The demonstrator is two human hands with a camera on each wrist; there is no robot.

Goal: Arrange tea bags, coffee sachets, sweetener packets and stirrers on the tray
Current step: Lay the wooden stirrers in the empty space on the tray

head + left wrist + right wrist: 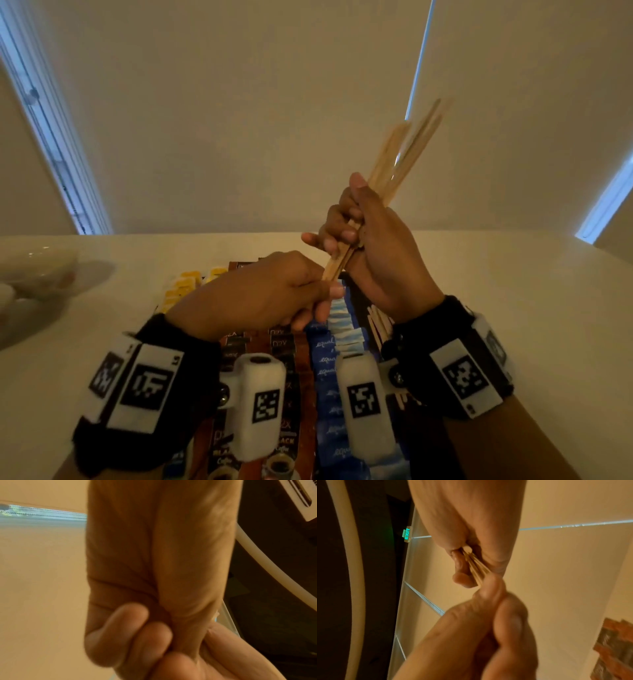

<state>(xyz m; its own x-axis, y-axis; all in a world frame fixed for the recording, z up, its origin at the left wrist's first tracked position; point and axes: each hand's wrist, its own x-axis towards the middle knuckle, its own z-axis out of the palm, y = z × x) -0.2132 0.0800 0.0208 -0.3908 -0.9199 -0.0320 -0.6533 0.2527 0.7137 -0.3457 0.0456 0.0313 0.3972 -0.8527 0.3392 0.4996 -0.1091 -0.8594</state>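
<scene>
Above the tray point(359, 291), the right hand point(373, 253) has its fingers curled round a bundle of wooden stirrers point(404, 154), tilted up and away. The left hand point(260, 291) pinches the bundle's lower ends. On the tray below lie brown coffee sachets point(274, 346), blue sweetener packets point(325, 346), yellow packets point(181, 284) and more stirrers. Only the right wrist view shows a green EXIT sign point(407, 534); there the bundle's ends fan between fingers point(462, 579).

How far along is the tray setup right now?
Mostly done, it seems. Yellow tea bags, brown coffee sachets and blue sweetener packets already lie in rows on the tray, with a few stirrers at its right side. In hand: the right hand grips a bundle of stirrers while the left hand pinches its lower end. Left: laying those down.
</scene>
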